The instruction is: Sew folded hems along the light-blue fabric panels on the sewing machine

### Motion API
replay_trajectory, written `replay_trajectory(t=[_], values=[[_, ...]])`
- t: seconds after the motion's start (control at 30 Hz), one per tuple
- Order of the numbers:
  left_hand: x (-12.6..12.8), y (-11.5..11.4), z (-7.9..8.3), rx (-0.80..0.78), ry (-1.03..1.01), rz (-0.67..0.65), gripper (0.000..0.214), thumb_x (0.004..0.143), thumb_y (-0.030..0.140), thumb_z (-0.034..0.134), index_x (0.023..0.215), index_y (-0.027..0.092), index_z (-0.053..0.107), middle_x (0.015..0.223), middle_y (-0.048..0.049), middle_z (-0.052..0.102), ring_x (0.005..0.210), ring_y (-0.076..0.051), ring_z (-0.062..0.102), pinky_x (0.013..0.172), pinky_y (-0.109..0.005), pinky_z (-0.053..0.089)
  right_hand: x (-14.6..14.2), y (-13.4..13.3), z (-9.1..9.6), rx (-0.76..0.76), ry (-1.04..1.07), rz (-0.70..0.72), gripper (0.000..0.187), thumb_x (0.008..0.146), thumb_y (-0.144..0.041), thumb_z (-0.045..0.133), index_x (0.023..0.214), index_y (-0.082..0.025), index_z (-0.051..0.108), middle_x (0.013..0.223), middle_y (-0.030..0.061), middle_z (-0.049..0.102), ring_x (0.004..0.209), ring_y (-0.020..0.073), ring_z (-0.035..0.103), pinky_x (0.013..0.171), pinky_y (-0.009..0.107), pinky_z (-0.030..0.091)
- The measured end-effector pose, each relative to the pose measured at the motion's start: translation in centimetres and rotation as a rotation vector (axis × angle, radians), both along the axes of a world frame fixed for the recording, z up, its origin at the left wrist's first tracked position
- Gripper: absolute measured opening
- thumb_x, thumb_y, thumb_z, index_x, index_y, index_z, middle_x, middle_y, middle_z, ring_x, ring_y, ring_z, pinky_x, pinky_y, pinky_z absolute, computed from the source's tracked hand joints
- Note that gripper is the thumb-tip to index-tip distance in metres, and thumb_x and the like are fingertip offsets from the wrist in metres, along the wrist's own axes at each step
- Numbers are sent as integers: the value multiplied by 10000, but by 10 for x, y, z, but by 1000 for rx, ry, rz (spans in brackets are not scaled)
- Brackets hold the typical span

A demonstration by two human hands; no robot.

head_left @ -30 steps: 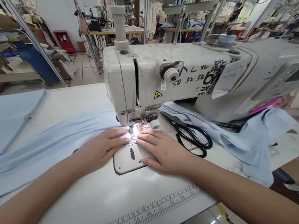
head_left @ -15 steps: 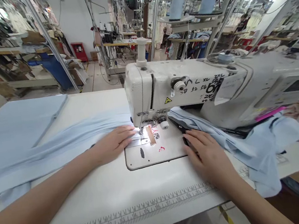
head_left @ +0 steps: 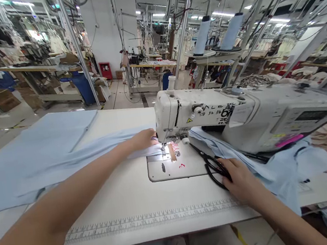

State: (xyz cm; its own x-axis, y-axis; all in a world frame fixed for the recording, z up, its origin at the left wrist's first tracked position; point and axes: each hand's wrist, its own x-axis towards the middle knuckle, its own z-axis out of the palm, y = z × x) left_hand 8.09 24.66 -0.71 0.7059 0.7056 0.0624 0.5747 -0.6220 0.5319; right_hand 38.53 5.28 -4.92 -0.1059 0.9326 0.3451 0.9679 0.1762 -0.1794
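White, flat tabletop w/ printed ruler (head_left: 126, 200) has a white metal sewing machine (head_left: 258, 103) on it, pale-blue fabric (head_left: 52, 134) spread to the machine's L. My L hand (head_left: 142, 140) is at the fabric right beside the machine, can't tell if it's pinching; my R hand (head_left: 240, 177) is clamped on a loop of the black-handled scissors (head_left: 204, 155), blades toward the machine.

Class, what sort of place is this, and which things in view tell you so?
Most likely a garment factory's sewing floor: light blue fabric lies around a sewing machine, two cones of blue thread stand behind it, and pale garments hang in the background.
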Motion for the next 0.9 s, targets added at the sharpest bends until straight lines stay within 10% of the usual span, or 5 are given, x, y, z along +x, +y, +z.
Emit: replay_trajectory(t=[0.33, 0.6, 0.9], values=[[-57, -86, 31, -377, -103, 194, 389, 734, 432, 558, 1018, 176, 628, 650, 33, 497, 546, -117, 425, 541, -246, 320, -25, -9, 44, -468, -7, -26, 157, 699, -148, 526, 702, -226, 391, 672, 5, 561, 629, 185, 542, 569, 278, 382], [-71, -177, 41, -615, -274, 243, 402, 706, 509, 617, 906, 165, 668, 592, 44, 482, 497, -83, 356, 490, -214, 270, -102, -74, 69, -420, 238, 202, 237, 841, -412, 518, 766, -225, 394, 782, 22, 543, 690, 192, 522, 602, 282, 383], [-65, -226, 56, -655, -391, 281, 291, 653, 406, 670, 790, 151, 649, 540, 61, 463, 471, -72, 341, 466, -199, 226, -126, -108, 81, -198, 10, 195, 387, 801, -549, 596, 838, -184, 473, 872, 88, 579, 789, 256, 555, 639, 329, 411]])
